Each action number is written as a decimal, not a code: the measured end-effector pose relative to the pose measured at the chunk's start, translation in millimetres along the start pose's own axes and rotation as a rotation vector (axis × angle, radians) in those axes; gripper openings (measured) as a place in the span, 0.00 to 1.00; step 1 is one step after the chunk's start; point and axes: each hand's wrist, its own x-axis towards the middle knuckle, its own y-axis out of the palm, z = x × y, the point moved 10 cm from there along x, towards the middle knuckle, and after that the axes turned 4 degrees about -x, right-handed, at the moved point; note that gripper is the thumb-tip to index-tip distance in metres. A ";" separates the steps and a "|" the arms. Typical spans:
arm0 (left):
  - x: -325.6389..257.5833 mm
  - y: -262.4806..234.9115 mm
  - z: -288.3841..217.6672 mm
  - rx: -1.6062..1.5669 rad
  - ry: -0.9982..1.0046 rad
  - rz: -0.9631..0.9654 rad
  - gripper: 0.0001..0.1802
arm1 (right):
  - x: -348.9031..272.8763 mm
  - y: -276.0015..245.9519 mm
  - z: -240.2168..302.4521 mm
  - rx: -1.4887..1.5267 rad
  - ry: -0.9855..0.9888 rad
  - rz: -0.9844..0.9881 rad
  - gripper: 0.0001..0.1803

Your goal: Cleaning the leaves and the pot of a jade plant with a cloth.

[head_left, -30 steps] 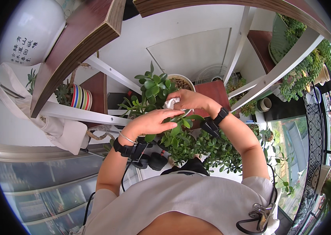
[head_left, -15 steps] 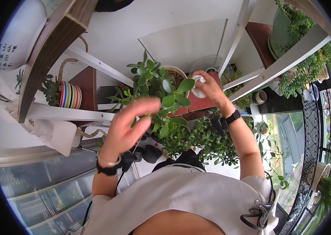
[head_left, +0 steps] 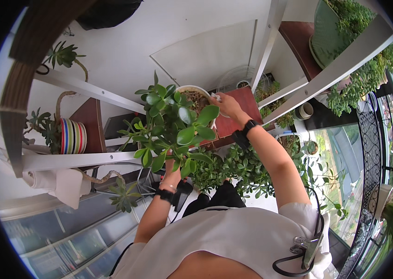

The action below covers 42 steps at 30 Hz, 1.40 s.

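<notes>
A jade plant with thick, glossy green leaves grows in a round pale pot on a reddish-brown shelf board. My right hand is closed on a crumpled white cloth, at the right side of the pot's rim. Only a bit of the cloth shows past the fingers. My left hand reaches up beneath the plant's front leaves. Foliage covers its fingers, so I cannot see whether they touch the pot or a stem.
White metal shelf bars cross on both sides. A striped pot stands at the left, with a white cloth hanging below it. More leafy plants fill the space under the board. A green planter sits at upper right.
My left hand has dropped from above the leaves to underneath them. My right hand has shifted left with the cloth, in against the pot's rim. The view has moved slightly.
</notes>
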 end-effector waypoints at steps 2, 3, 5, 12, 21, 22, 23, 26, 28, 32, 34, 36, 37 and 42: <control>16.8 -3.4 -13.2 -0.108 0.070 -0.041 0.09 | 14.2 7.1 12.0 -0.107 -0.071 0.050 0.25; 20.9 -6.3 -17.8 -0.145 0.091 -0.056 0.09 | 16.6 8.2 15.6 -0.108 -0.066 0.045 0.25; 26.2 -12.3 -25.5 -0.197 0.130 -0.077 0.09 | 19.1 13.9 29.4 -0.260 -0.136 0.062 0.21; 36.4 -20.8 -53.1 -0.261 0.188 -0.080 0.09 | 9.8 17.5 19.4 -0.310 -0.204 -0.073 0.11; 54.1 -28.2 -93.9 -0.265 0.241 -0.059 0.09 | -84.3 -2.0 -4.9 -0.098 -0.060 -0.306 0.10; 56.1 -28.6 -97.0 -0.268 0.245 -0.057 0.09 | -92.5 -1.5 -4.1 -0.086 -0.044 -0.328 0.10; 58.8 -28.4 -100.2 -0.267 0.250 -0.054 0.09 | -97.6 -0.3 -2.6 -0.086 -0.040 -0.333 0.10; 59.6 -25.7 -103.2 -0.262 0.255 -0.045 0.09 | -108.5 -2.1 2.1 -0.039 -0.004 -0.367 0.11; 58.4 -25.1 -105.4 -0.248 0.260 -0.044 0.09 | -108.0 -6.8 4.9 -0.025 -0.024 -0.373 0.12; 36.8 -27.5 -75.1 -0.231 0.230 -0.026 0.09 | -104.3 -17.1 -1.7 0.023 -0.076 -0.457 0.14; 11.0 -38.3 -44.2 -0.234 0.175 -0.049 0.09 | -95.1 -10.8 -9.6 0.023 -0.044 -0.434 0.16; -30.0 -56.3 -7.7 -0.251 0.127 -0.090 0.09 | -84.8 1.6 -17.0 0.084 0.034 -0.360 0.15; -45.5 -63.8 4.7 -0.257 0.113 -0.108 0.09 | -83.2 2.8 -14.8 0.085 0.028 -0.358 0.15; -88.0 -84.7 46.9 -0.291 0.059 -0.166 0.10 | -85.9 4.3 -10.1 0.148 0.019 -0.404 0.14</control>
